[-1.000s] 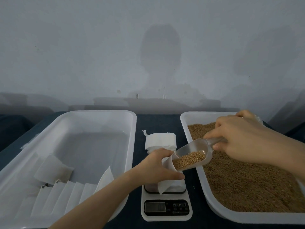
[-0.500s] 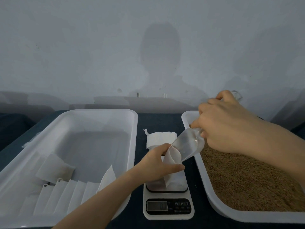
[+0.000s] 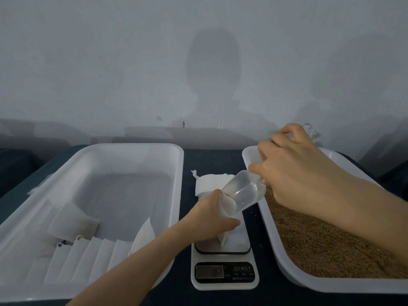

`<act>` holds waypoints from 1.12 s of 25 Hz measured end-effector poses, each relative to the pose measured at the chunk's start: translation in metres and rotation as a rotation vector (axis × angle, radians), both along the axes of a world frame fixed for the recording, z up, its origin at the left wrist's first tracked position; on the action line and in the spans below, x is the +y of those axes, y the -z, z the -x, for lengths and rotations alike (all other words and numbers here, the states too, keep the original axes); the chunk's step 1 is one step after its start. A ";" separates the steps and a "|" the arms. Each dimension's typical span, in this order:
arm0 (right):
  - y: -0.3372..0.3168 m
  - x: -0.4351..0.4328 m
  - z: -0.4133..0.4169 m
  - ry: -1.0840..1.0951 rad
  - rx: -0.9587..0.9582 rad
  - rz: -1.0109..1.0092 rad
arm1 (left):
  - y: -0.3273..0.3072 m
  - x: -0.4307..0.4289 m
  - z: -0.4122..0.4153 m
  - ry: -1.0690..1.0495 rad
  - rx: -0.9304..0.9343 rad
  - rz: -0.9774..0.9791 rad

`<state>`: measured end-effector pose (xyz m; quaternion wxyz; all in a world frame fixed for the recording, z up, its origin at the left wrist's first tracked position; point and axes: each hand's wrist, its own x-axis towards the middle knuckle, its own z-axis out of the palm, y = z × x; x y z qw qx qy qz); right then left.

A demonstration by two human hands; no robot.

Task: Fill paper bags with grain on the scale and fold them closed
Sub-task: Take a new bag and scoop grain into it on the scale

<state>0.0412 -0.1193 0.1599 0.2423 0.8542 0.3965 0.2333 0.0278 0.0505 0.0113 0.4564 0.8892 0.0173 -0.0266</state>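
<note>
A small white paper bag point(image 3: 225, 219) stands on the white kitchen scale point(image 3: 224, 273), its mouth held open by my left hand point(image 3: 212, 221), which grips it. My right hand point(image 3: 295, 171) grips the handle of a clear plastic scoop point(image 3: 242, 193). The scoop is tipped steeply down with its lip inside the bag's mouth, and it looks empty. Brown grain point(image 3: 320, 239) fills the white tray point(image 3: 249, 155) on the right.
A large white tray point(image 3: 132, 149) on the left holds a row of flat white bags point(image 3: 88, 259) at its near end. A stack of empty white bags point(image 3: 209, 182) lies behind the scale on the dark table point(image 3: 212, 157). A pale wall rises behind.
The scoop held grain a second ago, level at the bag's mouth. My right hand has since lifted and tipped it, and the grain has left the scoop.
</note>
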 end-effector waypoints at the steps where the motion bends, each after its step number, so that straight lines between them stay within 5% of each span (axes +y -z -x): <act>1: 0.000 -0.003 0.000 0.005 -0.004 -0.014 | 0.000 0.000 0.000 0.002 -0.005 0.005; 8: -0.016 -0.046 -0.014 0.015 -0.031 -0.276 | 0.000 0.001 0.001 -0.011 -0.022 -0.004; 11: -0.009 -0.080 -0.039 0.196 -0.038 -0.374 | 0.000 0.001 0.002 -0.009 -0.033 -0.025; 16: 0.038 -0.109 -0.065 0.541 0.041 -0.267 | -0.002 0.001 0.002 0.002 -0.026 -0.013; 28: 0.114 -0.088 -0.086 0.632 0.205 -0.272 | -0.001 0.001 0.002 0.000 -0.003 0.026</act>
